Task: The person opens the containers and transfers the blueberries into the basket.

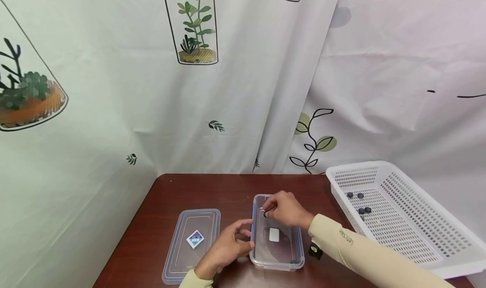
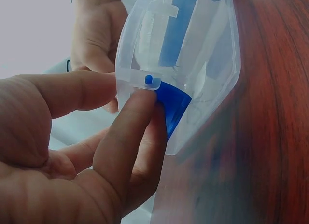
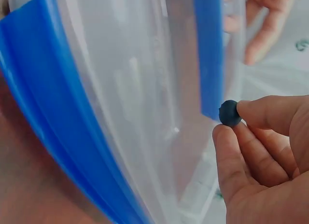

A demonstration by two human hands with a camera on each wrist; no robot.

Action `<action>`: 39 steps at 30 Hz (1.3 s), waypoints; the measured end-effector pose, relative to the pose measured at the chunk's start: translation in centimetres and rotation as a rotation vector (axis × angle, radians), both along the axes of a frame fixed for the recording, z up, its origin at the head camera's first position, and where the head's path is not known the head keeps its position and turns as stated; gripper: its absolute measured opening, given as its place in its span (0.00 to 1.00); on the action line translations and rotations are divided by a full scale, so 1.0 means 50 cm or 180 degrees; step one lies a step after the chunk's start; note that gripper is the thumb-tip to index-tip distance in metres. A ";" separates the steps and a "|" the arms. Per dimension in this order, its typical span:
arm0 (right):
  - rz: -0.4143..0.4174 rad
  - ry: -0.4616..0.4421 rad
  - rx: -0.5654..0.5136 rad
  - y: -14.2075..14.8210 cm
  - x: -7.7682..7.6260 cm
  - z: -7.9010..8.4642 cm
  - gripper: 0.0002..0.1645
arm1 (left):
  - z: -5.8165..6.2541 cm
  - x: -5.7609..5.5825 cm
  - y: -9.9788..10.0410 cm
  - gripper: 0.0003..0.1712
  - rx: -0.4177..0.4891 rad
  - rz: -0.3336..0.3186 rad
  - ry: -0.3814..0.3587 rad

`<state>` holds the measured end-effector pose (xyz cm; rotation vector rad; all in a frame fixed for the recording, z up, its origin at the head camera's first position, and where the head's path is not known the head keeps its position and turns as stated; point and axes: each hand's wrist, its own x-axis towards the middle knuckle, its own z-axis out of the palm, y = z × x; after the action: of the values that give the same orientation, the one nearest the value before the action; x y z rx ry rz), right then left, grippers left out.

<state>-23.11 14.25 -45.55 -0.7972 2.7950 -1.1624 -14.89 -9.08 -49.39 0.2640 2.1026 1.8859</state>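
A clear plastic container [image 1: 262, 254] with blue side latches stands on the table, uncovered. Above its far end, my right hand [image 1: 286, 210] pinches a blueberry [image 3: 230, 113], small, round and dark blue, between thumb and fingertips. My left hand [image 1: 229, 246] holds the container's left side, its fingers at the rim and beside a blue latch [image 2: 173, 105]. One small dark berry [image 1: 294, 261] lies inside at the near right corner. A pale rectangular patch [image 1: 274, 235] shows on the container's bottom.
A clear lid [image 1: 182, 258] with a diamond-shaped sticker lies left of the container. On the right, a white perforated basket [image 1: 402, 220] has several dark berries [image 1: 361, 211] near its left side. A printed curtain [image 1: 235, 90] hangs behind the dark red table [image 1: 171, 195].
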 end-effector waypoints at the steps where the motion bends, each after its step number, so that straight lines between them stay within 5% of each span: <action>1: -0.0050 -0.0045 -0.0030 0.006 0.000 0.007 0.08 | 0.000 0.000 0.000 0.40 0.0009 0.0000 -0.0011; 20: -0.0835 -0.0286 -0.0233 0.192 -0.004 0.098 0.11 | 0.005 0.000 -0.006 0.40 -0.0023 -0.0002 0.0024; 28: -0.1051 -0.0373 -0.0321 0.286 0.020 0.118 0.19 | 0.005 0.001 -0.006 0.40 -0.0003 -0.0009 -0.0004; 39: -0.1392 -0.0354 -0.0021 0.436 0.050 0.116 0.25 | 0.004 0.003 -0.002 0.40 -0.0053 0.0010 0.0029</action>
<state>-20.61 36.04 -39.76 -0.1093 2.9528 -1.2148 -14.71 -9.16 -49.18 0.2663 2.1247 1.8716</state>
